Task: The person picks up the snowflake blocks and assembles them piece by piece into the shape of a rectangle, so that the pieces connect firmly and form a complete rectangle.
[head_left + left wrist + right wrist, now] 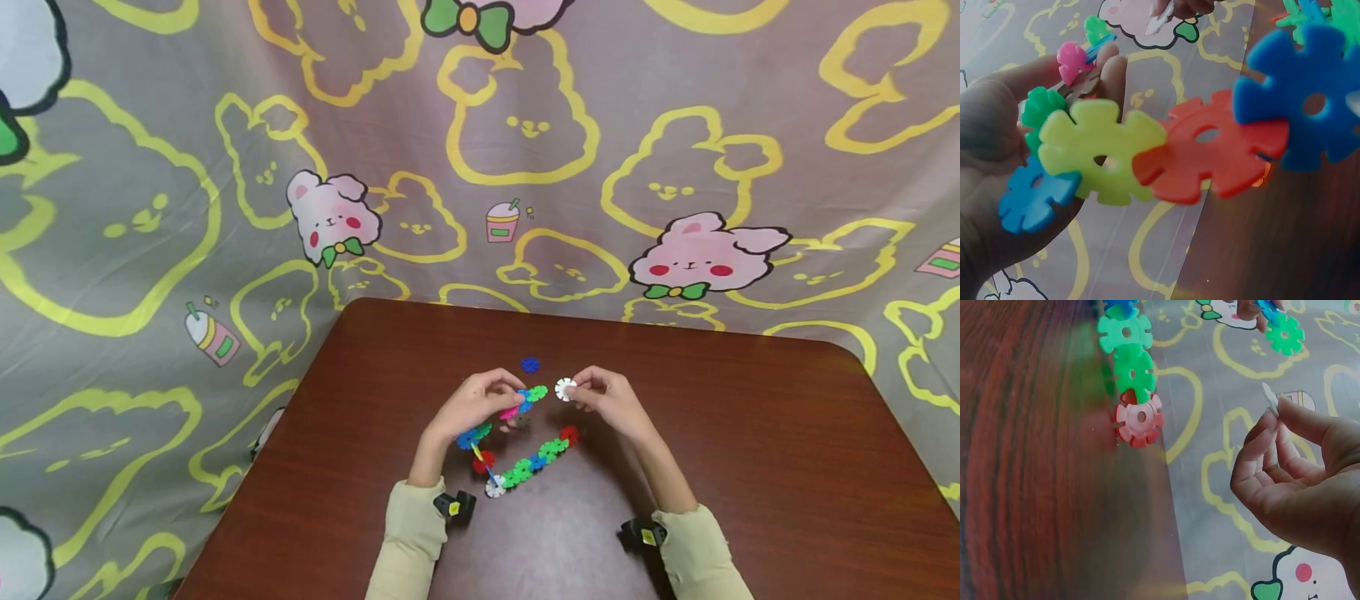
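Note:
My left hand (pixel 467 407) pinches one end of a chain of slotted plastic snowflake discs, with a green disc (pixel 537 392) sticking out past its fingertips. From that hand the chain bends through a yellow disc (pixel 1104 131), a red disc (pixel 1210 147) and a blue disc (pixel 1300 69). In the head view it continues past a white disc (pixel 495 487) to green and blue ones, ending at a red disc (pixel 570 435). Between thumb and fingertips, my right hand (pixel 617 407) pinches a loose white disc (pixel 566 389), a small gap away from the green disc.
A single blue disc (pixel 530 365) lies on the brown table (pixel 750 433) beyond the hands. Patterned cloth (pixel 525 150) hangs behind the table and along its left side. Each wrist wears a small black camera.

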{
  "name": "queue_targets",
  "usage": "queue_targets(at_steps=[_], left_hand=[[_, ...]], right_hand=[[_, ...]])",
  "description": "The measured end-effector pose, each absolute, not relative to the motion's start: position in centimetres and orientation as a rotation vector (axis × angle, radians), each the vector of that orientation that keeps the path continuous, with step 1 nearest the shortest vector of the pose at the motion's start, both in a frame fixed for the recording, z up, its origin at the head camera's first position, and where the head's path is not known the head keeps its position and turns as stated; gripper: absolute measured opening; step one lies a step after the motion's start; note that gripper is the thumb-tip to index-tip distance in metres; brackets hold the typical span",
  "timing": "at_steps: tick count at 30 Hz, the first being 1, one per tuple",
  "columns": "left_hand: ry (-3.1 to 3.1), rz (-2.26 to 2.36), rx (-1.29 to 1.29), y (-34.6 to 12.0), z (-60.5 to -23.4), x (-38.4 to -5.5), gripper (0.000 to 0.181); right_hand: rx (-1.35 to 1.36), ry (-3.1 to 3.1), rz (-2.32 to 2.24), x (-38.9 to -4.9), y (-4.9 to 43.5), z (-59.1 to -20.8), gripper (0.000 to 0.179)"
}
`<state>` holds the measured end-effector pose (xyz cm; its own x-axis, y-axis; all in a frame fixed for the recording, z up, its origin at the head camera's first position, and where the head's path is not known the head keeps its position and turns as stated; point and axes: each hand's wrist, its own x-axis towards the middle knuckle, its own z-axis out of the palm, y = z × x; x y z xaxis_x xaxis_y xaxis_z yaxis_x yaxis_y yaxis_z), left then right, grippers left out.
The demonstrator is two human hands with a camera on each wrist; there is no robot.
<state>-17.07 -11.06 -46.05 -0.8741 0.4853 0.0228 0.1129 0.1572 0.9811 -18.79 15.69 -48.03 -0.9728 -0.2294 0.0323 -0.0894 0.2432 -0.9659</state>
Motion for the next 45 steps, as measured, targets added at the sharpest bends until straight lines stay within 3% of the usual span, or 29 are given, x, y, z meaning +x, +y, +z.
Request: queue_targets(at_steps=[23, 45], left_hand=[[2.278, 1.629, 0.686, -11.6, -46.4, -18.8, 0.023], [2.465, 1.419, 0.737, -9.6, -44.9, -17.7, 0.034]], right_hand=[[-0.224, 2.231, -1.992, -17.5, 16.0, -47.0, 0.021], [-0.316, 2.255, -1.949, -17.2, 15.7, -46.4, 0.021]])
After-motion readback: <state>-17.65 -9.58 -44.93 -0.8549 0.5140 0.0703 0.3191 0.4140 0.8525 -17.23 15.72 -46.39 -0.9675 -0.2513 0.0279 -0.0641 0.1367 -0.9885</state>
